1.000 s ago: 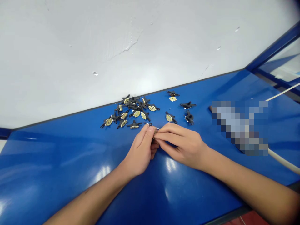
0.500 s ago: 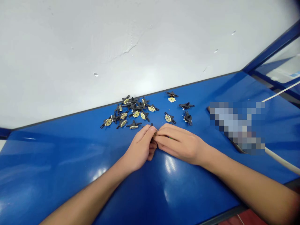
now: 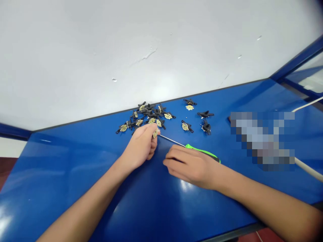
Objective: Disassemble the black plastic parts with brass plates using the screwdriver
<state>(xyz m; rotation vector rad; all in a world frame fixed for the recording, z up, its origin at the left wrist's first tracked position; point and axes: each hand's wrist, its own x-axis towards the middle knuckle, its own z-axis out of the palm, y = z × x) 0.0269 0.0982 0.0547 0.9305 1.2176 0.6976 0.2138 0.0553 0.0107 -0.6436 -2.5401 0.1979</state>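
My left hand point(image 3: 140, 146) is closed, thumb against fingers, on a small part with a round brass-coloured plate point(image 3: 155, 133); most of the part is hidden. A screwdriver point(image 3: 203, 152) with a green and black handle lies just beyond my right hand, its thin shaft pointing at the left fingertips. My right hand point(image 3: 193, 166) hovers low over the table, fingers curled and tips together; whatever they pinch, if anything, is hidden. Behind the left hand is a cluster of similar black parts point(image 3: 150, 115), many with brass-coloured discs.
Apart from the cluster, a few black parts point(image 3: 205, 115) lie to the right, one beside a loose brass-coloured disc point(image 3: 189, 108). A blurred-out object point(image 3: 259, 137) with a pale cable point(image 3: 309, 170) rests on the blue table point(image 3: 83, 161). A white wall point(image 3: 75, 60) rises behind.
My hands have come apart, the right now lower and away from the left. The brass-coloured plate and the screwdriver now show. The view has shifted slightly.
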